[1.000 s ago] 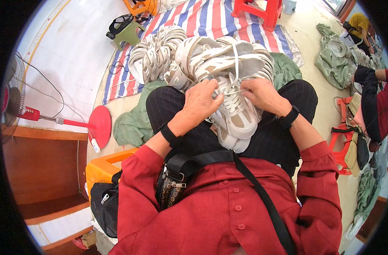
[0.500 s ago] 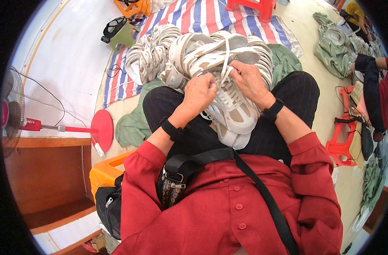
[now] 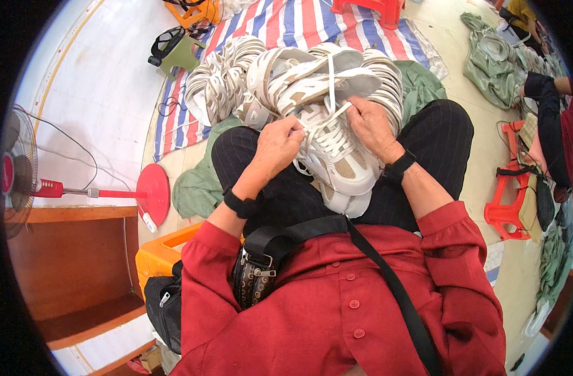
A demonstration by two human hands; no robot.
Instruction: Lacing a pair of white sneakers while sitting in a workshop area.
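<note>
Lying between left hand (image 3: 278, 145), curled, grip unclear, and right hand (image 3: 372, 128), pinching lace (image 3: 341, 111), is a sneaker (image 3: 341, 164).

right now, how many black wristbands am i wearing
2: left-wrist band and right-wrist band. Any under the sleeves would be hidden.

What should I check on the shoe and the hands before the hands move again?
1. Shoe in the lap, toe toward the person: ok.
2. Right hand pinching the white lace: ok.
3. Left hand gripping a lace too: cannot tell, its fingertips are hard to make out.
4. Lace rows running across the shoe's front: ok.
5. Free space just beyond the shoe: not ok, the shoe pile crowds it.
</note>
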